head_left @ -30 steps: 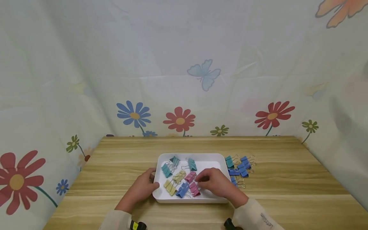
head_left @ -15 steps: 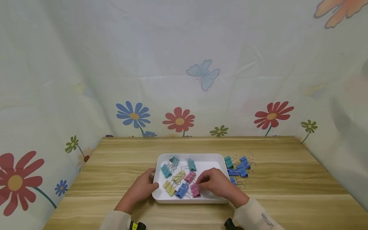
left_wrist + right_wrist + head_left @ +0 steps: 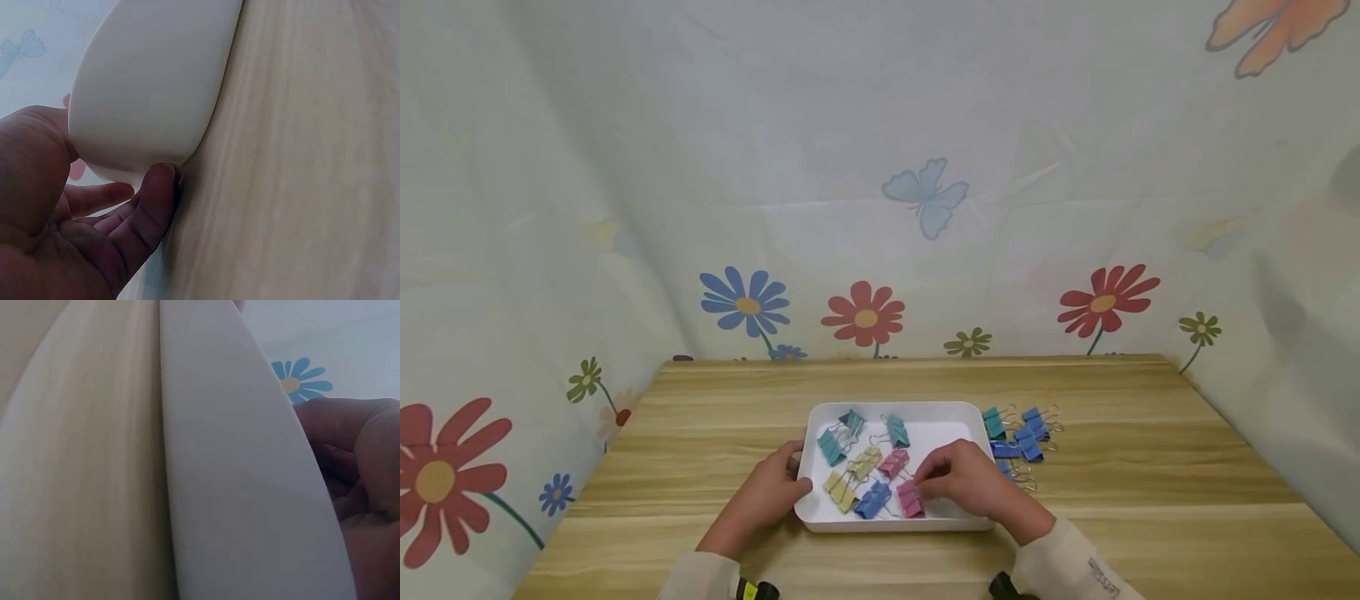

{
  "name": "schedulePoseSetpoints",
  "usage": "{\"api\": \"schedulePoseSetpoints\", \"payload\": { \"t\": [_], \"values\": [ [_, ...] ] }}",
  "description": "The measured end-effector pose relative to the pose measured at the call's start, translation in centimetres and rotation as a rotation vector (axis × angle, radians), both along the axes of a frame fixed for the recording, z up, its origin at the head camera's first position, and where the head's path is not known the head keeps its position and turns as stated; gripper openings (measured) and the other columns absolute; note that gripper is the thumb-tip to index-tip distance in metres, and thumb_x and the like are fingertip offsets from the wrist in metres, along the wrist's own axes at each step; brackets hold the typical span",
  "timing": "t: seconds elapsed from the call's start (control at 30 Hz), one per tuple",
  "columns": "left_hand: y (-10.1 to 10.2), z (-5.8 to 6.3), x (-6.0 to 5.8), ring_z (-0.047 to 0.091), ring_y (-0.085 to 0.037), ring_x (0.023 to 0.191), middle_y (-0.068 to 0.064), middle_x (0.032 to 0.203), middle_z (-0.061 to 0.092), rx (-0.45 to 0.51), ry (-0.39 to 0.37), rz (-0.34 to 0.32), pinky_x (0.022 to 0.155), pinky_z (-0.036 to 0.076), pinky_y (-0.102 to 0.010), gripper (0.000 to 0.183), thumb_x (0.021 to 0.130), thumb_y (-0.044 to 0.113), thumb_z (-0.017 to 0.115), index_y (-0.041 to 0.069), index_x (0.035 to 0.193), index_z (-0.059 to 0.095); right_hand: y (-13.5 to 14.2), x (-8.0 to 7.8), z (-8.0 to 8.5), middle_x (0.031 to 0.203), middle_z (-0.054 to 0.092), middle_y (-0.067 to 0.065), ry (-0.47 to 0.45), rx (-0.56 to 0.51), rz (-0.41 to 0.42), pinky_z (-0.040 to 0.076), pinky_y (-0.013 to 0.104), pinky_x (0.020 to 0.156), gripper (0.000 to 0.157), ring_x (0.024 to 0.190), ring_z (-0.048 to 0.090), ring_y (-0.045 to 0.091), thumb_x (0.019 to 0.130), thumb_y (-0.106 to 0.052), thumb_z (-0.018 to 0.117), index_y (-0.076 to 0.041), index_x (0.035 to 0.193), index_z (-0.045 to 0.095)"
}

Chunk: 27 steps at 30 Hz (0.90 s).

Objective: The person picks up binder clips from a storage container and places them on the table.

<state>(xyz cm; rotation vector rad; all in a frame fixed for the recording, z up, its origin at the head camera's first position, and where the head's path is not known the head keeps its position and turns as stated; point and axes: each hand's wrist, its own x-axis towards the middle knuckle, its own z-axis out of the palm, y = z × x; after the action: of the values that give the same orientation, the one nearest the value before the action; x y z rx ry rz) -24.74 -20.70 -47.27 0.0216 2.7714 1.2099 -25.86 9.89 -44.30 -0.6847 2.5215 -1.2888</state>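
Note:
A white tray sits on the table with several binder clips in it. My left hand grips its left end, thumb over the rim and fingers against the outer wall; the left wrist view shows these fingers at the wall's foot. Inside the tray, my right hand pinches a pink binder clip near the front. The other pink clip lies just behind it. To its left is a blue clip. In the right wrist view the tray wall hides the right fingertips and the clip.
Yellow clips and teal clips lie in the tray's left half. Outside its right end, a teal clip and several blue clips rest on the wooden table. A flowered curtain stands behind.
The pink clip in my right hand has straightened and shifted slightly right within the tray. My left hand keeps its grip on the tray. The head view has drifted a little.

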Motion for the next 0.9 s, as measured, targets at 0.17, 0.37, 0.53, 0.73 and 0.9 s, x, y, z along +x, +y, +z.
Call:
{"api": "schedulePoseSetpoints", "payload": {
  "t": [0.17, 0.37, 0.53, 0.73, 0.9],
  "values": [
    [0.1, 0.1, 0.1, 0.058, -0.018, 0.083, -0.01, 0.104, 0.064, 0.004, -0.014, 0.007, 0.077, 0.05, -0.038, 0.062, 0.083, 0.016, 0.065, 0.004, 0.14, 0.044, 0.5, 0.2, 0.5, 0.082, 0.073, -0.001, -0.018, -0.012, -0.026, 0.051, 0.026, 0.069, 0.008, 0.076, 0.064, 0.012, 0.082, -0.014, 0.073, -0.007, 0.086, 0.075],
    [0.1, 0.2, 0.2, 0.058, -0.018, 0.084, -0.011, 0.106, 0.064, 0.01, -0.032, 0.018, 0.076, 0.051, -0.036, 0.061, 0.084, 0.016, 0.064, 0.005, 0.14, 0.044, 1.3, 0.4, 1.2, 0.084, 0.073, 0.0, -0.024, -0.037, -0.044, 0.053, 0.027, 0.069, 0.009, 0.075, 0.068, 0.012, 0.084, -0.014, 0.072, -0.008, 0.089, 0.075],
    [0.0, 0.4, 0.2, 0.059, -0.018, 0.086, -0.011, 0.108, 0.064, -0.004, -0.034, 0.028, 0.08, 0.051, -0.039, 0.061, 0.084, 0.017, 0.064, 0.004, 0.141, 0.043, 2.0, 0.5, 2.2, 0.083, 0.073, 0.0, 0.011, -0.05, -0.076, 0.054, 0.028, 0.069, 0.008, 0.076, 0.068, 0.013, 0.085, -0.017, 0.072, -0.011, 0.089, 0.075],
    [0.1, 0.5, 0.2, 0.058, -0.018, 0.084, -0.011, 0.108, 0.064, -0.002, -0.043, 0.029, 0.077, 0.052, -0.037, 0.062, 0.084, 0.017, 0.064, 0.004, 0.141, 0.043, 3.4, 0.6, 3.3, 0.085, 0.073, 0.001, 0.022, -0.064, -0.13, 0.055, 0.03, 0.072, 0.008, 0.078, 0.067, 0.015, 0.084, -0.019, 0.073, -0.013, 0.089, 0.075],
    [0.2, 0.7, 0.4, 0.058, -0.018, 0.084, -0.011, 0.108, 0.064, 0.004, -0.047, 0.029, 0.075, 0.052, -0.035, 0.061, 0.085, 0.017, 0.064, 0.005, 0.141, 0.043, 4.8, 1.0, 4.2, 0.086, 0.073, 0.002, 0.039, -0.073, -0.174, 0.056, 0.034, 0.073, 0.01, 0.078, 0.066, 0.017, 0.084, -0.02, 0.073, -0.012, 0.091, 0.075]
  ]
}}
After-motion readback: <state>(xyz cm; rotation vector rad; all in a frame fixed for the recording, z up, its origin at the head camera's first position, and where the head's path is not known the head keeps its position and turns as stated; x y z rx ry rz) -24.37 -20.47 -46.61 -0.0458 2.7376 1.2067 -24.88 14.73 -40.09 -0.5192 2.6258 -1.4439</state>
